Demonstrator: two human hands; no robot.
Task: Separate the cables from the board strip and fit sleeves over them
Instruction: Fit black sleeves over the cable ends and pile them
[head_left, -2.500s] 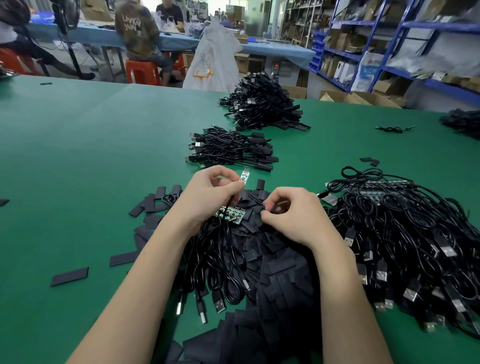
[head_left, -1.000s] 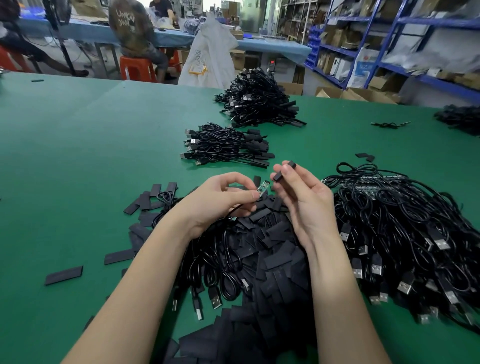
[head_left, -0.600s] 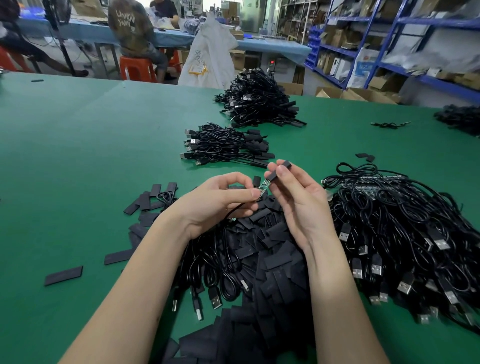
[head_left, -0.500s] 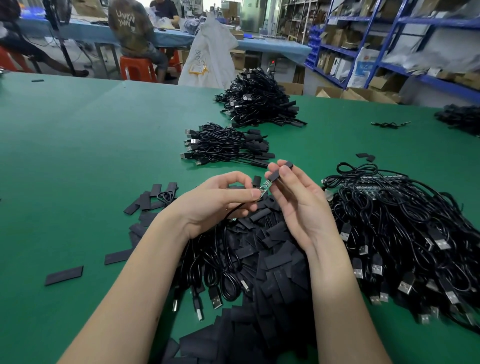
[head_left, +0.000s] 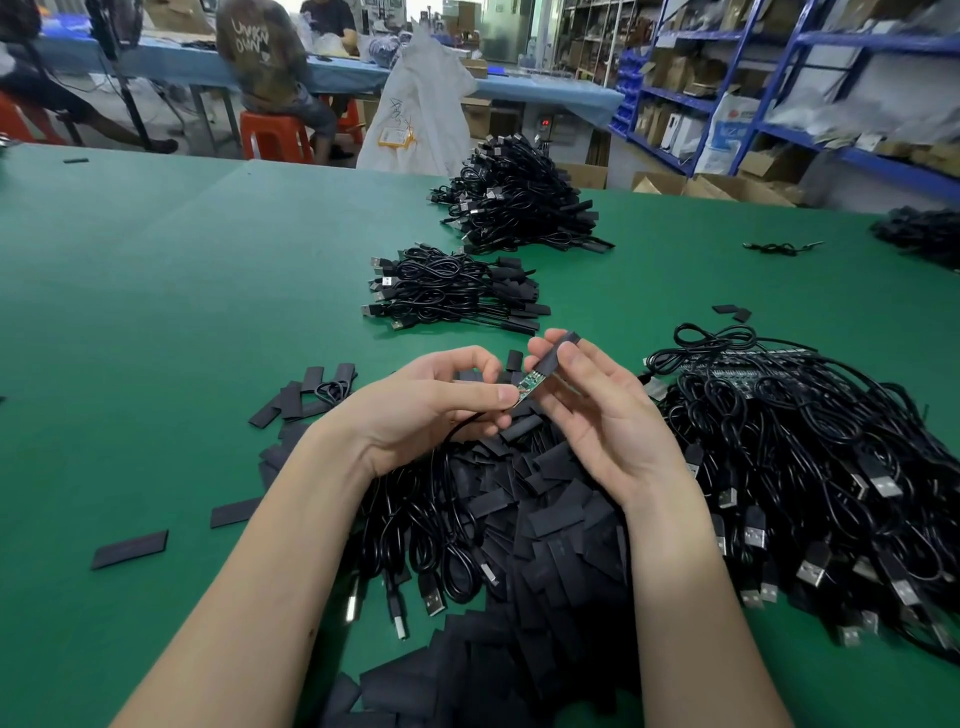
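Sleeving under way at the green bench (head_left: 156, 291): we see the left hand (head_left: 436, 410) pinching a small green circuit board (head_left: 530, 387) at the end of a black cable (head_left: 462, 423), thumb and forefinger clamped near the solder end so the free end points up and right. The right hand (head_left: 597, 415) pinches a black sleeve (head_left: 558, 351) just beyond the board, mouth meeting the board's tip, apparently so it can slide down over it. Directly below the board lies a heap of loose sleeves (head_left: 545, 519), kept within reach. Right of the board sits a tangle of USB cables (head_left: 805, 467) with a board strip (head_left: 737, 366) on top, likely work still to separate. Beyond the board, two stacks of cables (head_left: 452, 288) look finished.
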